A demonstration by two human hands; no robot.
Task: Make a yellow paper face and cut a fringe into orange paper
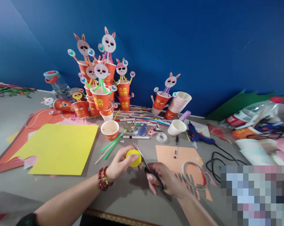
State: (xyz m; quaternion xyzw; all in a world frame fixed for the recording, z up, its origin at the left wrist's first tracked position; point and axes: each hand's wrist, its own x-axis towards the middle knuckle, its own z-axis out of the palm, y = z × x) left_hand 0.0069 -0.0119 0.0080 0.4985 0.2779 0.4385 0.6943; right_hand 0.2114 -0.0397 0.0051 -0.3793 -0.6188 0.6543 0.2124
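My left hand (119,164), with red bead bracelets at the wrist, pinches a round yellow paper disc (134,158) between thumb and fingers. My right hand (164,179) is closed around the black handles of a pair of scissors (153,174). The blades point up and to the left, parted a little, along the right edge of the disc. Both hands are above the grey table, in front of a peach paper sheet (164,154) and a white marker (136,137). The fingertips behind the disc are mostly hidden.
Yellow paper (62,147) lies left over red sheets. Orange cups with rabbit faces (101,71) stand stacked behind. An upright paper cup (109,129), a white cup (177,127), a tape roll (195,175) and a blue glue gun (198,135) with its black cord (217,160) lie around.
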